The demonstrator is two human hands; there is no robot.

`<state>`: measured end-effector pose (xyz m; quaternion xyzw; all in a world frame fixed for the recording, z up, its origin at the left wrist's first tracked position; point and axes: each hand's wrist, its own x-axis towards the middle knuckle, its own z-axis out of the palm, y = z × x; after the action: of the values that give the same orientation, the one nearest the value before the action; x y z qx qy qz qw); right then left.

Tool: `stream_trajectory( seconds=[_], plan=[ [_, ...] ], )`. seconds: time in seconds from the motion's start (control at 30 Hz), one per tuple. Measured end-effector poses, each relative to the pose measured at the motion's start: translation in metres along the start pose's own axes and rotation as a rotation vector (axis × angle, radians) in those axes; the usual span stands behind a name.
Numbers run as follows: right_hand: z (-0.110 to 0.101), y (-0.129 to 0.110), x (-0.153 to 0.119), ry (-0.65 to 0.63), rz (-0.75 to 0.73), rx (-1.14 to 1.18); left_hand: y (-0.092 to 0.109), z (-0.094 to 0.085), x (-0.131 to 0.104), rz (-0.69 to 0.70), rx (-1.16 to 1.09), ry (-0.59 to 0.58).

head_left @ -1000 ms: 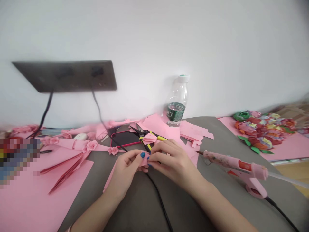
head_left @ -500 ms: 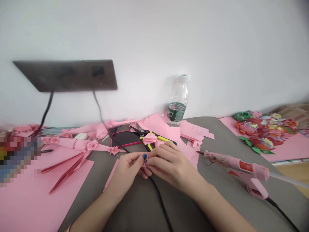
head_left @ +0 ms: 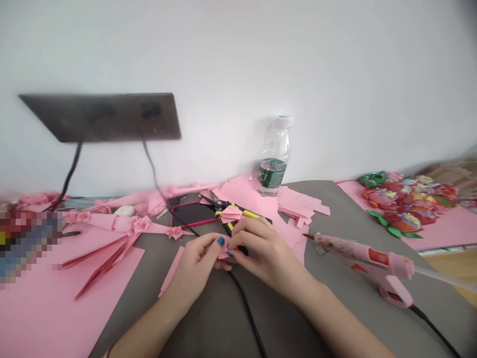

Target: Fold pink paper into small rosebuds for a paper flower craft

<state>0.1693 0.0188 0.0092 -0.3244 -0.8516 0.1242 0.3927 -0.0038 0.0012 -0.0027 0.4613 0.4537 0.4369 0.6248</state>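
A small piece of pink paper (head_left: 224,248) is pinched between my two hands above the grey tabletop. My left hand (head_left: 203,258) holds its left side, with a blue-nailed thumb pressed on top. The fingertips of my right hand (head_left: 261,251) are closed on its right side; part of the paper is hidden behind them. Just beyond my hands lie yellow-and-black pliers (head_left: 244,210) with folded pink paper pieces (head_left: 231,214) on them. A phone with a pink-red edge (head_left: 194,214) is beside the pliers. A black cable (head_left: 246,303) runs beneath my hands.
A pink glue gun (head_left: 367,258) rests at right with its cord trailing. Behind stands a plastic bottle (head_left: 274,164) among pink paper scraps (head_left: 301,201). Colourful paper flowers (head_left: 410,199) lie far right. Pink sheets (head_left: 48,308) and rolled paper roses (head_left: 139,225) fill the left.
My right fingers have shifted slightly and spread apart a little at the paper, so more of the pink piece shows between my hands. Other things stay where they were.
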Motion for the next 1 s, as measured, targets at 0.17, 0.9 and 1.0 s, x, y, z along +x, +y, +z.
stream_trajectory(
  seconds=[0.17,0.9,1.0],
  plan=[
    [0.0,-0.001,0.001,0.006,0.171,0.196,0.0,0.0,0.0,0.052,0.022,0.015],
    [-0.001,-0.001,0.004,0.02,0.587,0.464,0.007,0.0,-0.003,0.126,0.172,-0.05],
    [-0.001,0.0,0.004,0.01,0.572,0.493,0.005,-0.002,-0.002,0.111,0.136,-0.042]
  ],
)
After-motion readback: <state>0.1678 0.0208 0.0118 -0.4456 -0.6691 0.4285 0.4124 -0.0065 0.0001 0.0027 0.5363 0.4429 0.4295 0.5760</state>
